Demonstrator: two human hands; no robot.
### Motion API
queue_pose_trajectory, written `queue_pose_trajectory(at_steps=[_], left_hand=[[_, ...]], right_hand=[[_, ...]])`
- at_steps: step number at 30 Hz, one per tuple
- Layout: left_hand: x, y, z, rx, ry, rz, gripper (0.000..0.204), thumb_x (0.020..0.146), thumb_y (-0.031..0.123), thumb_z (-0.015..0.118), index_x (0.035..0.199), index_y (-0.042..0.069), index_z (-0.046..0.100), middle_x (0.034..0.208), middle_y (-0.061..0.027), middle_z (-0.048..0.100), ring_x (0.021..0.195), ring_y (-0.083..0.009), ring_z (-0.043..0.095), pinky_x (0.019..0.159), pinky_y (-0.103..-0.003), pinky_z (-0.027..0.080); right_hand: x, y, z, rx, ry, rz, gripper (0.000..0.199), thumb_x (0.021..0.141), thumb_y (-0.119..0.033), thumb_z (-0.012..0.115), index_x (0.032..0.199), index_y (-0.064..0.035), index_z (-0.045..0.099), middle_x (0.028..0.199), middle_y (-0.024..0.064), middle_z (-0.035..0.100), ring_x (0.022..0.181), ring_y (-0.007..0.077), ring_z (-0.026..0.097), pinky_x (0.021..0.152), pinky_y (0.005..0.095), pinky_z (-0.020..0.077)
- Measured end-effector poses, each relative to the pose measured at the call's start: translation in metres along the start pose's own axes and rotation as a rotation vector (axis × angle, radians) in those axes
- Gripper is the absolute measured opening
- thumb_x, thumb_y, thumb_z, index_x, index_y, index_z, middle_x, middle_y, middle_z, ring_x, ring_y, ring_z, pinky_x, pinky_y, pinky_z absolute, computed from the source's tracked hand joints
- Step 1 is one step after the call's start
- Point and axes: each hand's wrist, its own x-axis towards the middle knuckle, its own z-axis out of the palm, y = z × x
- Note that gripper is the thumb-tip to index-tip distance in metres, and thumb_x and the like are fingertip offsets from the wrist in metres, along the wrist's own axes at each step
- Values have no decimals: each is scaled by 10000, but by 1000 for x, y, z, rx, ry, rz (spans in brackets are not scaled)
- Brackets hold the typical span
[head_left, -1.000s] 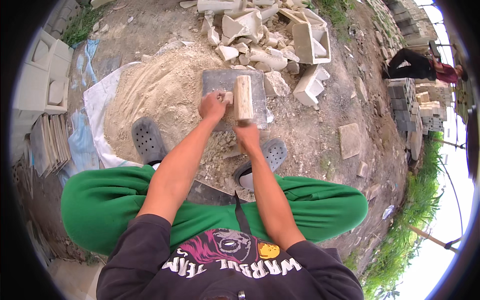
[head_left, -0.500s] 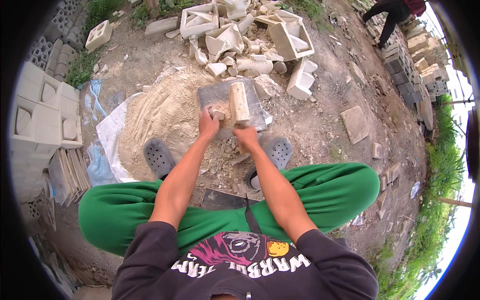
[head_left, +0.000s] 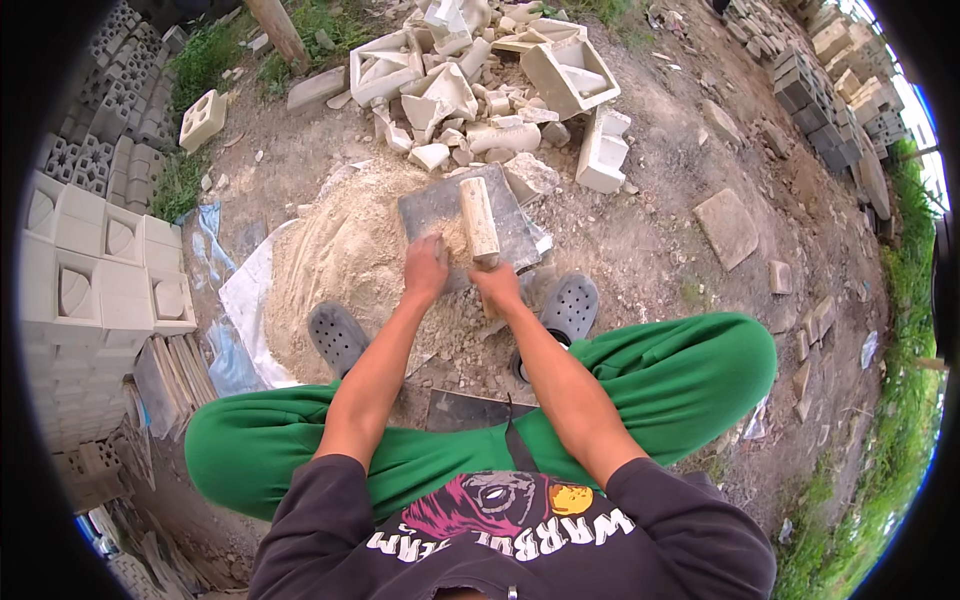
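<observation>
My right hand (head_left: 496,288) is wrapped round the short handle of a wooden mallet. Its thick, pale, dust-coated head (head_left: 478,215) lies over a dark flat slab (head_left: 512,205) on the ground between my feet. On the slab's left side my left hand (head_left: 427,266) is bent down with curled fingers beside crushed, tan crumbs (head_left: 453,238), just left of the mallet head. Whatever those fingers hold is hidden beneath them. Left of the slab rises a heap of pale powder (head_left: 335,235), spread over a white sheet (head_left: 247,290).
Broken pale blocks (head_left: 490,110) are piled beyond the slab. Stacked blocks (head_left: 95,255) stand at the left, with thin boards (head_left: 175,375) leaning below them. My grey clogs (head_left: 570,307) flank the slab. A flat stone (head_left: 727,228) lies to the right.
The pale chunk that showed in my left hand is out of sight, and that hand's fingers are lower on the slab. The mallet stays over the slab. The whole view has shifted slightly.
</observation>
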Motion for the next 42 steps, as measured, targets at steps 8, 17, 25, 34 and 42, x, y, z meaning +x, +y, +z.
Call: queue_pose_trajectory(at_steps=[8, 17, 25, 34, 42], left_hand=[[-5, 5, 0, -107, 144, -159, 437, 843, 188, 701, 1250, 46, 631, 1240, -199, 628, 1157, -360, 586, 1013, -425, 458], [3, -9, 9, -431, 166, -423, 378, 793, 180, 767, 1119, 3, 694, 1038, -143, 745, 938, -255, 723, 855, -355, 543], [10, 10, -11, -477, 47, -616, 369, 763, 141, 796, 1083, -28, 722, 1036, -147, 745, 914, -224, 712, 836, -330, 539], [8, 8, -7, -535, 79, -717, 329, 740, 181, 829, 1041, 59, 775, 998, -122, 765, 897, -225, 731, 832, -331, 546], [3, 5, 0, -539, 117, -675, 354, 767, 224, 812, 1059, 29, 768, 980, -137, 765, 871, -222, 730, 812, -329, 544]], right_hand=[[-4, -3, -8, 214, -57, 54, 207, 730, -130, 731, 876, 11, 686, 709, 80, 672, 506, 171, 617, 484, 327, 518], [-16, -58, -24, 1, -32, -41, 238, 743, -162, 739, 861, 36, 680, 649, 80, 655, 509, 170, 632, 482, 323, 514], [-32, -138, -25, 96, 53, -470, 310, 783, -230, 770, 915, 38, 687, 714, 93, 690, 657, 178, 678, 619, 360, 523], [-13, -13, 12, -261, 92, -186, 225, 782, -153, 739, 868, 38, 654, 614, 63, 627, 555, 165, 649, 499, 321, 505], [-29, -140, -25, -36, 67, -268, 259, 757, -177, 749, 888, 34, 675, 667, 90, 670, 552, 164, 662, 528, 329, 525]])
